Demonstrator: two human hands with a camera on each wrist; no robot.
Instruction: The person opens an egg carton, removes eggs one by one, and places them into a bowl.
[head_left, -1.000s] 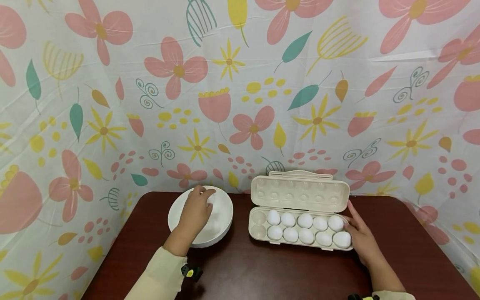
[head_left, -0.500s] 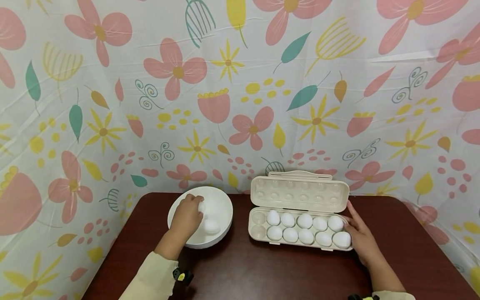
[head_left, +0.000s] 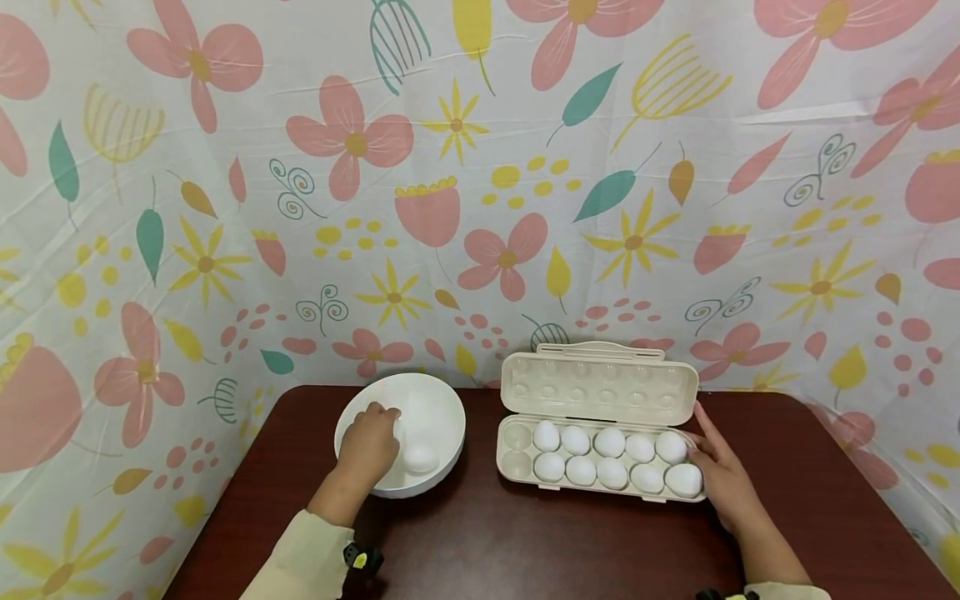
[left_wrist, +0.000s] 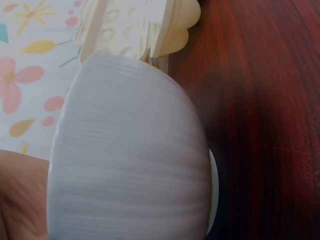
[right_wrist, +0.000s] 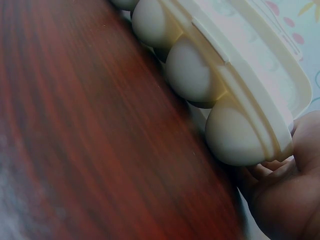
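In the head view my left hand reaches into the white bowl on the left. Its curled fingers hold a white egg, mostly hidden behind them. A second egg lies at the bottom of the bowl, beside the hand. The left wrist view is filled by the bowl's ribbed outer side. On the right, my right hand grips the right end of the cream egg carton, thumb over the rim. The carton's lid is up, and white eggs sit in two rows of cups.
The dark red-brown table carries the bowl and carton side by side, with a gap between them. Two cups at the carton's left end hold no eggs. A flowered cloth hangs just behind the table.
My left hand has moved left and lower in the bowl with the egg, uncovering the other egg there. My right hand and the carton have stayed in place.
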